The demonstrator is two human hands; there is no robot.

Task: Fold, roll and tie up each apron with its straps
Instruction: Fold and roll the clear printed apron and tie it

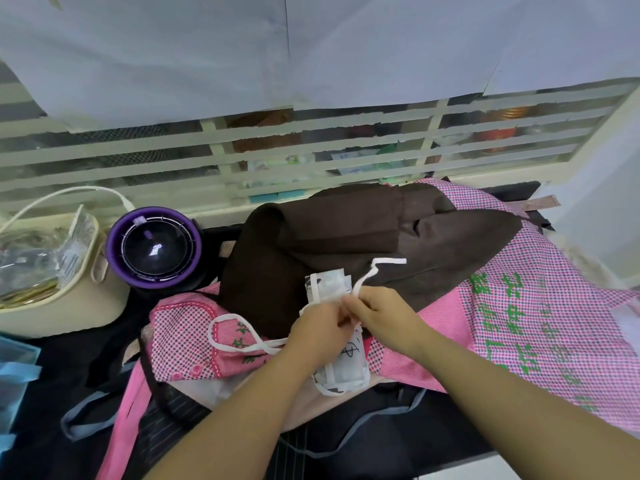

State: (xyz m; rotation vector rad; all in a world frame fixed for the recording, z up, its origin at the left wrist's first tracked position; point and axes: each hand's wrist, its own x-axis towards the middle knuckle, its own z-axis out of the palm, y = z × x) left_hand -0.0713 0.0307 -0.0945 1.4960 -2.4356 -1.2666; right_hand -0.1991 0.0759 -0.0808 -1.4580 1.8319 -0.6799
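Observation:
A rolled white apron (330,289) lies lengthwise on the heap of aprons at centre, with white straps wound round it. My left hand (320,332) pinches one white strap over the roll's middle. My right hand (379,311) pinches the other white strap (375,268), whose free end curls up over the brown apron (363,233). Both hands meet above the roll and hide its middle. A loop of white strap (230,336) trails left across a small pink checked apron (194,337).
A large pink checked apron with green characters (526,320) spreads to the right. Dark aprons with grey-blue straps (86,415) hang at the near edge. A purple-rimmed round appliance (154,247) and a cream basket (52,292) stand at the left, before a slatted window.

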